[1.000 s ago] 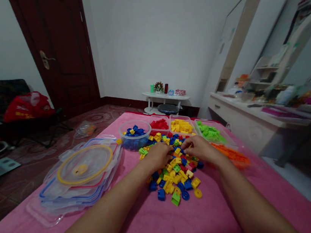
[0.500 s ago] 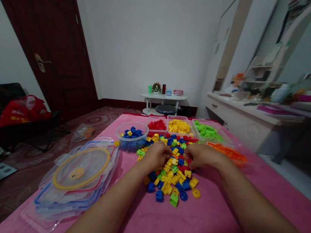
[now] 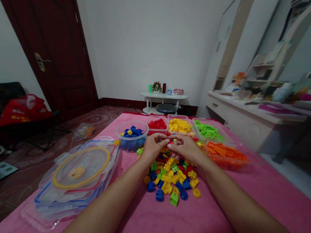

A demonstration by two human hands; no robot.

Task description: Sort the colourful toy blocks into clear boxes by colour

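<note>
My left hand (image 3: 155, 145) and my right hand (image 3: 184, 146) meet above the far part of a mixed pile of toy building bricks (image 3: 167, 174). Their fingers are curled and the fingertips touch or nearly touch. A bit of red shows at my right fingertips, seemingly a red brick. What the left fingers pinch, if anything, is hidden. The pile holds yellow, blue, green and red pieces, with a few round wheels at its near edge. Behind it stand a round tub of blue bricks (image 3: 133, 134), a box of red bricks (image 3: 157, 124) and a box of yellow bricks (image 3: 180, 125).
On the right are a box of green bricks (image 3: 209, 131) and a box of orange bricks (image 3: 226, 155). Stacked clear lids (image 3: 78, 180) lie on the left of the pink cloth (image 3: 170, 225). A white dresser (image 3: 238, 115) stands beyond the right edge.
Both hands have lifted from the pile and come together over its far part. The right hand moved left, uncovering the orange box. The pile's near edge looks the same.
</note>
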